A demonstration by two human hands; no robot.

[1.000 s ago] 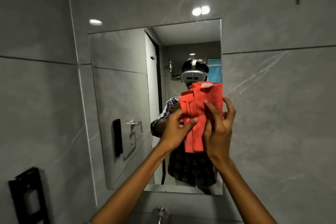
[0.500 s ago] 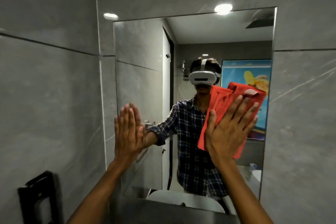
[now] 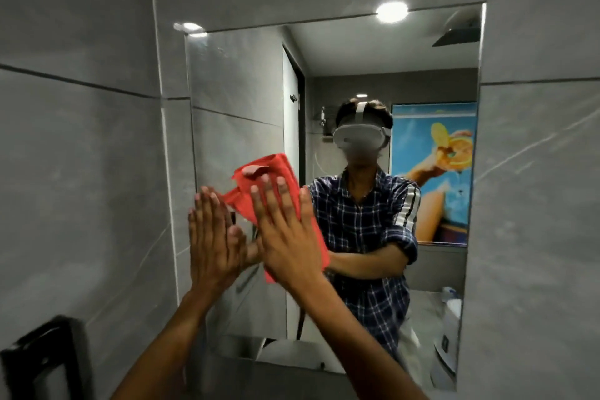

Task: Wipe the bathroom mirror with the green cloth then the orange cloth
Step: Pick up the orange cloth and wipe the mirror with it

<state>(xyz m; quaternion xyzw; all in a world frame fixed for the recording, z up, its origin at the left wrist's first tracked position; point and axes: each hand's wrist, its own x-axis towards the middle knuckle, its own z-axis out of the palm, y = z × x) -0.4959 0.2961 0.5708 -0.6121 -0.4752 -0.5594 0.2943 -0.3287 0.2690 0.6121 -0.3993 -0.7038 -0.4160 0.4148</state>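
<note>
We see a dim grey bathroom lit from round ceiling lights (image 3: 392, 12), one blown out to white glare at the mirror (image 3: 373, 75) top edge. The wide lens bows the wall tile (image 3: 81, 156) joints and mirror edges. Both hands look slightly soft with motion blur, and the lower corners fall into shadow.

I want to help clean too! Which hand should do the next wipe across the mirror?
Probably the right hand. Its flat palm already presses the crumpled orange cloth against the rectangular wall mirror. The left hand rests bare at the mirror's left edge, holding no cloth.
</note>
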